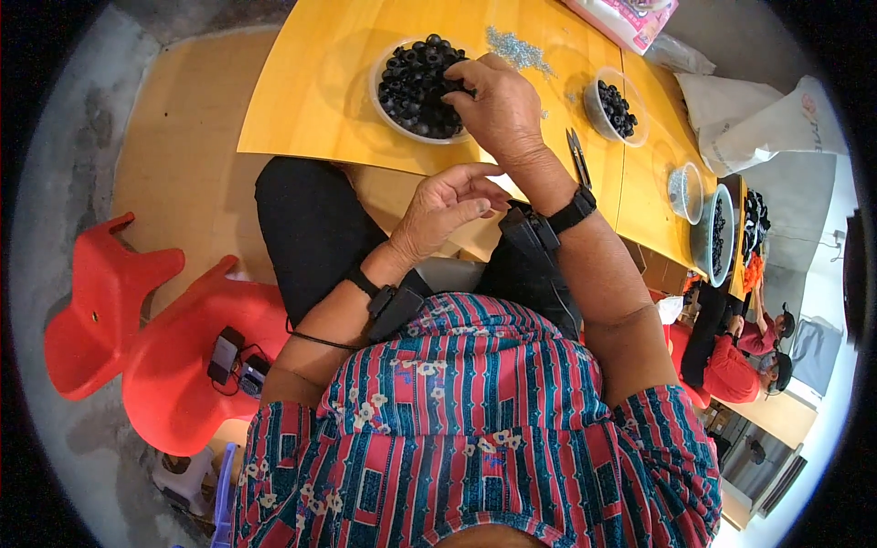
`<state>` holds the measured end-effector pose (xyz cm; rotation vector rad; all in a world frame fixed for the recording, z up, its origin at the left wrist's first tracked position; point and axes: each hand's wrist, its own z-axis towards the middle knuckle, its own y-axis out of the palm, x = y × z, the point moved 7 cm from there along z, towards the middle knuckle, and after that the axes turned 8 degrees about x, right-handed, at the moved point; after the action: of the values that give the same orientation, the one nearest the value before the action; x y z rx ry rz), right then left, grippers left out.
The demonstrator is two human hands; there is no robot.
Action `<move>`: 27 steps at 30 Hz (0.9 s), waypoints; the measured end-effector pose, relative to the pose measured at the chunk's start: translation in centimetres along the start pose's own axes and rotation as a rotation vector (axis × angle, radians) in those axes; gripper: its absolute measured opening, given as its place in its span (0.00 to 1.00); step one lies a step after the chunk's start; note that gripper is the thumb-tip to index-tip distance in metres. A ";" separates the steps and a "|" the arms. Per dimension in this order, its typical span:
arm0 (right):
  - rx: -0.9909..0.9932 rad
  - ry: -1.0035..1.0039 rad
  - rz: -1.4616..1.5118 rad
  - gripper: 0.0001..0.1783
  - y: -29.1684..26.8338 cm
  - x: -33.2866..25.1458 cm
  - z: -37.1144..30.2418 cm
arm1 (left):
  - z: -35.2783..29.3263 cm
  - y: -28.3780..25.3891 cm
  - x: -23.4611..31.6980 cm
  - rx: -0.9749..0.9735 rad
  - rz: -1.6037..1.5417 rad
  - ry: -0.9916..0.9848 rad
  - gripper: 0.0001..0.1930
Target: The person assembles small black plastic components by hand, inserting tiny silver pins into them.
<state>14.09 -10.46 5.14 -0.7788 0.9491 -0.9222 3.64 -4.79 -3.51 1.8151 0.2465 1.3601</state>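
A clear round bowl (375,99) heaped with small black ring-shaped parts (418,84) stands at the front edge of the yellow table. My right hand (501,105) reaches over the bowl's right side, its thumb and index finger apart at the black parts. No held piece can be made out against the dark heap. Just off the table edge, my left hand (448,210) is turned partly palm up. Its index finger stretches forward, and the thumb rests against the other curled fingers; anything inside is hidden. Black straps with small boxes circle both wrists.
Small clear-silvery pieces (518,47) lie beyond the bowl. Black-handled thread snips (577,157) rest right of my right wrist. Farther right stand a smaller tub (598,117) of black parts and more containers. Red chairs (196,361) are at left; other people (740,365) sit at far right.
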 end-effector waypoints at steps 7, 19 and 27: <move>-0.085 0.000 -0.048 0.12 -0.2 -0.2 0.1 | 0.1 1.0 0.3 -0.010 -0.048 -0.019 0.21; -0.074 0.356 0.710 0.10 -2.5 1.9 -4.7 | 0.3 0.1 0.6 0.070 -0.123 -0.041 0.20; -0.142 0.477 0.975 0.12 -1.6 3.3 -9.5 | 1.1 -1.3 -0.8 0.093 -0.209 -0.057 0.19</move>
<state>5.85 -15.49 1.80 -0.1247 1.6147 -0.1645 4.67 -4.96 -5.11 1.8441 0.4625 1.1666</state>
